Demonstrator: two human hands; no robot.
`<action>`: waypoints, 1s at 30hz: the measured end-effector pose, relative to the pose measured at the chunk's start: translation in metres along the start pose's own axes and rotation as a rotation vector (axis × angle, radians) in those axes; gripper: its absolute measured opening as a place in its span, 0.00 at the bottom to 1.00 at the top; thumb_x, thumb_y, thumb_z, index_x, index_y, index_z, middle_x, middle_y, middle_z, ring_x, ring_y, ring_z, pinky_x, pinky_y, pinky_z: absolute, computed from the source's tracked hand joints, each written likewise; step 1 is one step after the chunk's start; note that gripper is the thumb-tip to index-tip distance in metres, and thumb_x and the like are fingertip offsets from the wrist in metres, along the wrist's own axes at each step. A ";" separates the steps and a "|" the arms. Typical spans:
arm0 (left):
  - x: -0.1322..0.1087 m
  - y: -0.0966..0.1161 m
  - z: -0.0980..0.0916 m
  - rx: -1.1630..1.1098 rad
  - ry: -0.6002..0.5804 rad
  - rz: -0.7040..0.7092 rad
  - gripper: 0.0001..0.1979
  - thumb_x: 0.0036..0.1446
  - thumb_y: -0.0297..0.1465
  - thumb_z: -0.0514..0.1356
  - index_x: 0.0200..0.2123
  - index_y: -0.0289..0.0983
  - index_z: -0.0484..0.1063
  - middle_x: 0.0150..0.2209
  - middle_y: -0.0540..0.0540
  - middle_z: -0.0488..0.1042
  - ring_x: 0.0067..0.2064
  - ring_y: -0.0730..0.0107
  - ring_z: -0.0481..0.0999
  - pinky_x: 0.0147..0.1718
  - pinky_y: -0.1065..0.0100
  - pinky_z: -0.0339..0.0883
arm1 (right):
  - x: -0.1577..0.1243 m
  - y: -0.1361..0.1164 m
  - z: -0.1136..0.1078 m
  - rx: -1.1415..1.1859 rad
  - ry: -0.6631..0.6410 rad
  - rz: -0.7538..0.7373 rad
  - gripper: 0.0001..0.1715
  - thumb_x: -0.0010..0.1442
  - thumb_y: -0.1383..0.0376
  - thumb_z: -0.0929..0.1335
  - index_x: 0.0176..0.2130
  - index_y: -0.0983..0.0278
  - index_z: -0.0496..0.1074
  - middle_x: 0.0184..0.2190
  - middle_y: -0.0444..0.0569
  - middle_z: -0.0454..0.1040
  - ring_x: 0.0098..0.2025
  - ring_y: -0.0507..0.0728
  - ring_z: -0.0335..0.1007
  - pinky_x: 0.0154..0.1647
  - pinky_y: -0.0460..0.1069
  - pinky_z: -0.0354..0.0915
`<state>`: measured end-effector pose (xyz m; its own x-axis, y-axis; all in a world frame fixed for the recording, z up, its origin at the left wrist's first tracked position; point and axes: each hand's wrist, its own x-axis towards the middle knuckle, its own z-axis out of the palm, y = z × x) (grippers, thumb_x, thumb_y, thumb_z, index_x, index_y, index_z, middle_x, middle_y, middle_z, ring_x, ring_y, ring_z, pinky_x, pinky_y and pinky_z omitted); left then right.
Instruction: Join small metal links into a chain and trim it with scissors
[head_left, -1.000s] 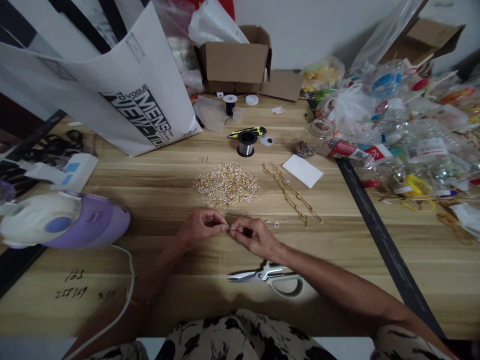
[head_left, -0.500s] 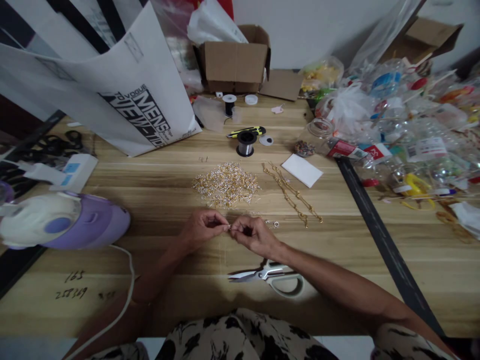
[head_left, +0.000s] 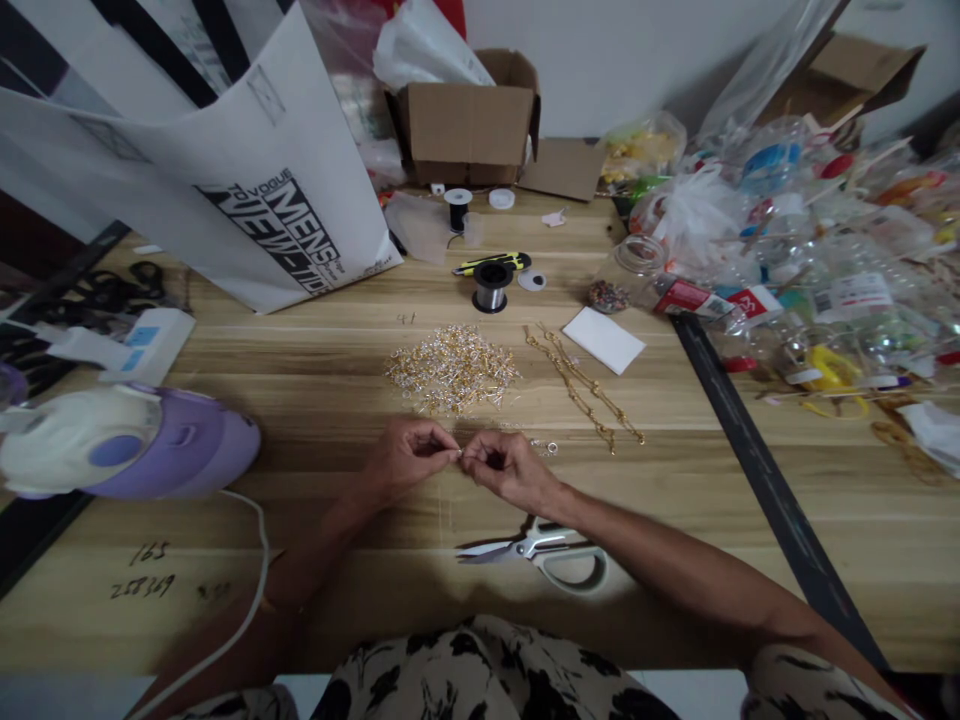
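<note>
My left hand (head_left: 409, 458) and my right hand (head_left: 514, 470) meet fingertip to fingertip over the middle of the table. Each is closed in a pinch on a tiny shiny piece between them, too small to name. Just beyond lies a heap of small gold and silver jewellery pieces (head_left: 454, 370). A short silver chain (head_left: 544, 447) with a ring rests by my right knuckles. Two gold chains with beads (head_left: 577, 385) lie stretched out further right. Below my right wrist sits a pair of scissors (head_left: 544, 548) with pale handles, blades pointing left.
Behind the heap stand a wire spool (head_left: 492, 288), a yellow utility knife (head_left: 480, 264) and a black thread spool (head_left: 457, 212). A folded white paper (head_left: 604, 340) is right. Plastic bottles (head_left: 847, 270) crowd the far right. A purple-and-white appliance (head_left: 187, 440) and white bag (head_left: 315, 190) stand left.
Almost nothing differs. Both hands keep their pinch in the same place, with only a very slight shift at the fingertips.
</note>
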<state>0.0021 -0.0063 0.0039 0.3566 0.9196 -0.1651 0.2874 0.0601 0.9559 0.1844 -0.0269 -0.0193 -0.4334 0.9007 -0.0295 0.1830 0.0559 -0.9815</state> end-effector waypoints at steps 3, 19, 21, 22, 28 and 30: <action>0.000 -0.002 0.000 0.042 0.002 0.016 0.06 0.46 0.30 0.63 0.25 0.31 0.74 0.24 0.45 0.76 0.26 0.73 0.73 0.27 0.74 0.65 | 0.000 0.000 0.000 -0.006 0.003 0.005 0.06 0.55 0.66 0.66 0.28 0.66 0.68 0.20 0.40 0.63 0.21 0.47 0.56 0.22 0.42 0.52; -0.003 -0.004 0.003 0.173 0.023 0.119 0.04 0.47 0.28 0.61 0.25 0.33 0.75 0.25 0.46 0.77 0.28 0.72 0.75 0.30 0.74 0.68 | 0.000 -0.001 -0.001 -0.050 0.011 0.013 0.06 0.56 0.67 0.66 0.28 0.67 0.69 0.21 0.41 0.65 0.22 0.47 0.57 0.22 0.41 0.53; -0.002 -0.005 0.002 0.174 0.014 0.113 0.04 0.47 0.28 0.61 0.25 0.33 0.75 0.25 0.46 0.77 0.28 0.71 0.75 0.30 0.74 0.68 | 0.000 0.000 -0.001 -0.044 0.009 0.019 0.06 0.56 0.67 0.66 0.28 0.67 0.69 0.20 0.41 0.65 0.22 0.47 0.57 0.21 0.41 0.53; -0.002 -0.005 0.002 0.174 0.010 0.109 0.04 0.47 0.28 0.61 0.25 0.33 0.75 0.25 0.46 0.77 0.28 0.71 0.75 0.30 0.74 0.68 | 0.000 0.000 -0.001 -0.039 0.009 0.020 0.06 0.56 0.67 0.66 0.28 0.67 0.69 0.20 0.41 0.65 0.22 0.47 0.57 0.21 0.41 0.53; -0.002 -0.006 0.002 0.113 -0.010 0.061 0.04 0.46 0.28 0.62 0.26 0.33 0.75 0.26 0.47 0.78 0.29 0.71 0.76 0.31 0.73 0.69 | 0.000 0.000 -0.001 -0.034 0.008 0.016 0.05 0.55 0.67 0.66 0.29 0.67 0.69 0.21 0.41 0.65 0.22 0.47 0.57 0.22 0.42 0.53; -0.002 -0.007 0.001 0.062 -0.030 0.032 0.04 0.46 0.28 0.62 0.28 0.33 0.75 0.27 0.46 0.78 0.30 0.71 0.77 0.33 0.73 0.70 | 0.000 0.000 -0.001 -0.020 0.011 0.020 0.05 0.55 0.68 0.66 0.28 0.67 0.69 0.20 0.41 0.65 0.22 0.47 0.57 0.22 0.41 0.53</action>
<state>0.0008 -0.0088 -0.0026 0.3923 0.9087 -0.1425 0.3294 0.0059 0.9442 0.1851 -0.0260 -0.0186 -0.4196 0.9065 -0.0468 0.2095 0.0465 -0.9767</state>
